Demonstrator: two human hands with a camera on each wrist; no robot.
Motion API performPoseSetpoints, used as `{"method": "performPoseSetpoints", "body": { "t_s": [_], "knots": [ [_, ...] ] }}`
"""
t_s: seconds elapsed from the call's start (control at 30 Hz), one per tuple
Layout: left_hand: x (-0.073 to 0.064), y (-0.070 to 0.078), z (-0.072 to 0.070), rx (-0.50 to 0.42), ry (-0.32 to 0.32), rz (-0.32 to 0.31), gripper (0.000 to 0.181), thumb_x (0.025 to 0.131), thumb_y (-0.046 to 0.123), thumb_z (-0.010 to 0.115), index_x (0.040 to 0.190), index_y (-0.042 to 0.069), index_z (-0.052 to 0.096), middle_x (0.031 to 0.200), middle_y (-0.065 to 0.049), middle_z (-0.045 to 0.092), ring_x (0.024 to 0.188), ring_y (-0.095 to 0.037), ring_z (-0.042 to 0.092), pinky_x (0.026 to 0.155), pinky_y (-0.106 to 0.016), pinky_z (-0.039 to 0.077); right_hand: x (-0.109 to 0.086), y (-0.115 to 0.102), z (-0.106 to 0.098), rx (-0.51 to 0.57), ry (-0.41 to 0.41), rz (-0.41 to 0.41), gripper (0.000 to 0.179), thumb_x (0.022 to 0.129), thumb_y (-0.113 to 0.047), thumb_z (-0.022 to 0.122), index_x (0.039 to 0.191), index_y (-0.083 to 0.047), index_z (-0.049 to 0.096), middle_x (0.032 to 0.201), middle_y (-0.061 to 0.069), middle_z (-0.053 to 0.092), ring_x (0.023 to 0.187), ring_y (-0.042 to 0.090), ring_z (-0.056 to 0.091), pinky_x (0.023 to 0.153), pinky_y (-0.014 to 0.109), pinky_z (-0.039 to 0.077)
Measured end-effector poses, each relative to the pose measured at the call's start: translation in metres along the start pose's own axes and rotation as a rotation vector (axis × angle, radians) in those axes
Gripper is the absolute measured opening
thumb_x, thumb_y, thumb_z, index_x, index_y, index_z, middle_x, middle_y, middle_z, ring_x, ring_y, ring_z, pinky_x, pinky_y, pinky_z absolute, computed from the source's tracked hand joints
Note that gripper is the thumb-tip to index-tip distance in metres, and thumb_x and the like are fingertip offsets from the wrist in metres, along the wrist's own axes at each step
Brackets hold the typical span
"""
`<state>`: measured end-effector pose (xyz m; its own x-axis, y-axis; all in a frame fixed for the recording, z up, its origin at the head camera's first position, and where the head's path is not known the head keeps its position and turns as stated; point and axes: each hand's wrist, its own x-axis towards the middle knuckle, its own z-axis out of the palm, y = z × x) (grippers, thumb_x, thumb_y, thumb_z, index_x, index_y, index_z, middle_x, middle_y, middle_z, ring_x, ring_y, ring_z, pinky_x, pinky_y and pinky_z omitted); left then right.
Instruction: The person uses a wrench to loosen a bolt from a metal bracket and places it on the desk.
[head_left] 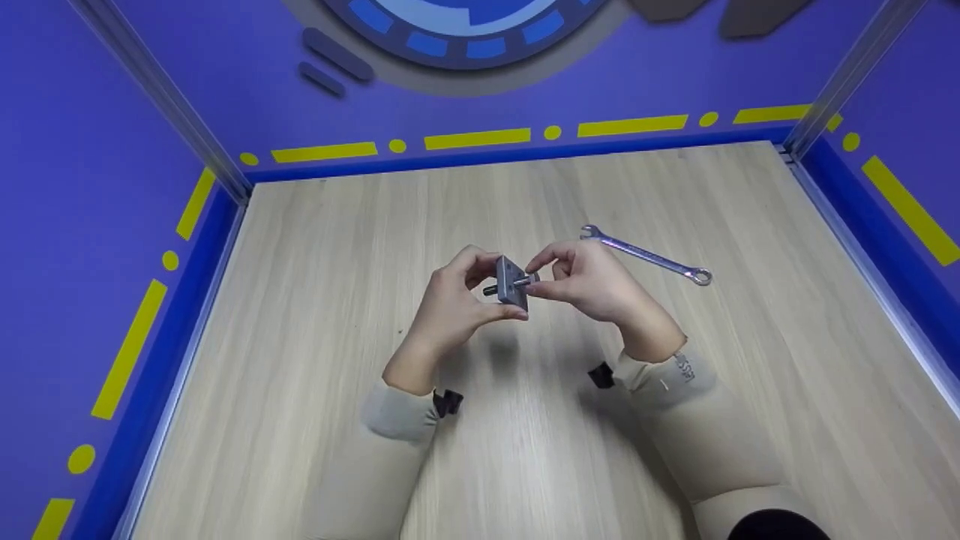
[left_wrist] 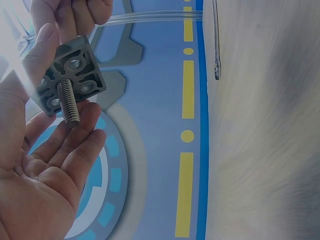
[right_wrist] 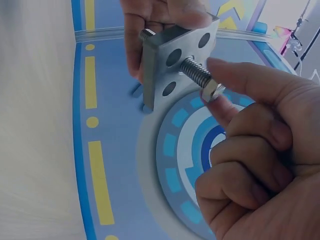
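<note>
In the head view my left hand [head_left: 450,300] grips a square grey metal plate [head_left: 511,283] by its edges, above the table. A threaded bolt [left_wrist: 69,105] passes through the plate's middle and sticks out on both sides. The left wrist view shows the plate's ribbed back face with recessed holes. On the smooth face, in the right wrist view, a shiny hex piece [right_wrist: 212,91] sits at the bolt's outer end; I cannot tell whether it is a head or a nut. My right hand [head_left: 592,281] pinches that end between thumb and forefinger, its other fingers curled.
A combination wrench [head_left: 646,256] lies on the wooden table [head_left: 315,375] beyond my right hand. Blue printed panels [head_left: 555,97] with metal frame posts stand along the back and sides.
</note>
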<state>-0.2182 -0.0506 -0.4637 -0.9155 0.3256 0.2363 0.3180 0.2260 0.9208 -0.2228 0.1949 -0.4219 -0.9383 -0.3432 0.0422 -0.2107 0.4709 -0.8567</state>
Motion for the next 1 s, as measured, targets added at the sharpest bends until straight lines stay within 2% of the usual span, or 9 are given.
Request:
{"method": "performPoseSetpoints", "body": {
  "t_s": [0.1,0.23,0.37,0.4,0.5,0.57,0.7,0.83,1.0],
  "knots": [
    [0.0,0.0,0.0,-0.004,0.006,-0.004,0.071,0.074,0.025,0.109,0.134,0.015,0.07,0.13,0.002,0.081,0.128,-0.013,0.076,0.124,-0.024,0.057,0.0,0.001,0.001,0.004,0.001,-0.026,0.019,0.093,-0.006,0.088,0.112,-0.008,0.085,0.06,-0.01,0.043,0.052,0.003,0.035,0.048,0.019,0.024],
    [0.0,0.0,0.0,0.003,0.004,-0.011,0.072,0.075,0.026,0.108,0.134,0.015,0.07,0.13,0.002,0.08,0.128,-0.013,0.076,0.125,-0.025,0.056,0.001,0.003,-0.001,-0.006,-0.006,-0.044,0.022,0.092,-0.005,0.089,0.114,-0.008,0.087,0.061,-0.01,0.044,0.054,0.003,0.037,0.049,0.019,0.026],
    [-0.001,0.001,-0.001,0.003,0.005,-0.012,0.071,0.076,0.026,0.108,0.135,0.017,0.07,0.131,0.003,0.079,0.129,-0.013,0.075,0.125,-0.024,0.056,0.0,0.002,-0.005,0.002,0.016,-0.045,0.031,0.094,-0.016,0.093,0.123,-0.008,0.086,0.062,-0.009,0.043,0.056,0.006,0.037,0.05,0.02,0.028],
    [-0.001,0.001,-0.001,0.003,0.007,-0.011,0.071,0.076,0.026,0.108,0.135,0.017,0.07,0.131,0.004,0.079,0.129,-0.012,0.075,0.125,-0.024,0.056,0.0,0.002,-0.006,-0.003,0.032,-0.035,0.031,0.096,-0.021,0.092,0.123,-0.008,0.086,0.064,-0.011,0.048,0.058,0.006,0.04,0.052,0.02,0.031],
    [-0.002,0.002,-0.002,0.004,0.01,-0.004,0.072,0.075,0.026,0.108,0.136,0.017,0.07,0.132,0.004,0.079,0.131,-0.013,0.075,0.125,-0.025,0.056,0.002,0.003,-0.005,-0.039,0.056,0.028,0.03,0.106,-0.039,0.082,0.112,-0.01,0.089,0.065,-0.012,0.047,0.061,0.009,0.04,0.055,0.022,0.032],
    [-0.002,0.002,-0.001,0.006,0.007,-0.003,0.073,0.075,0.025,0.108,0.136,0.017,0.07,0.132,0.004,0.079,0.132,-0.013,0.075,0.124,-0.025,0.057,0.003,0.003,-0.001,-0.059,0.033,0.084,0.042,0.111,-0.048,0.072,0.1,-0.011,0.089,0.063,-0.012,0.047,0.061,0.01,0.04,0.055,0.023,0.03],
    [-0.003,0.002,-0.001,0.001,0.004,-0.002,0.072,0.076,0.021,0.107,0.137,0.016,0.069,0.133,0.003,0.079,0.133,-0.014,0.075,0.125,-0.025,0.057,0.005,0.003,0.005,-0.062,-0.024,0.123,0.054,0.115,-0.052,0.066,0.087,-0.009,0.085,0.058,-0.011,0.044,0.054,0.009,0.035,0.049,0.023,0.023],
    [-0.003,0.002,-0.001,-0.006,0.004,-0.004,0.071,0.076,0.021,0.107,0.136,0.017,0.07,0.132,0.004,0.079,0.132,-0.013,0.075,0.125,-0.024,0.056,0.002,-0.001,0.006,-0.067,-0.005,0.079,0.045,0.112,-0.044,0.071,0.09,-0.007,0.086,0.06,-0.012,0.042,0.056,0.008,0.034,0.05,0.022,0.023],
    [-0.001,0.003,-0.001,-0.001,0.0,0.007,0.071,0.075,0.025,0.108,0.134,0.017,0.07,0.13,0.004,0.08,0.129,-0.012,0.076,0.125,-0.024,0.056,-0.006,-0.006,0.003,-0.07,0.024,0.015,0.022,0.105,-0.03,0.083,0.108,-0.009,0.088,0.062,-0.011,0.046,0.055,0.008,0.037,0.05,0.022,0.027]
  ]
}}
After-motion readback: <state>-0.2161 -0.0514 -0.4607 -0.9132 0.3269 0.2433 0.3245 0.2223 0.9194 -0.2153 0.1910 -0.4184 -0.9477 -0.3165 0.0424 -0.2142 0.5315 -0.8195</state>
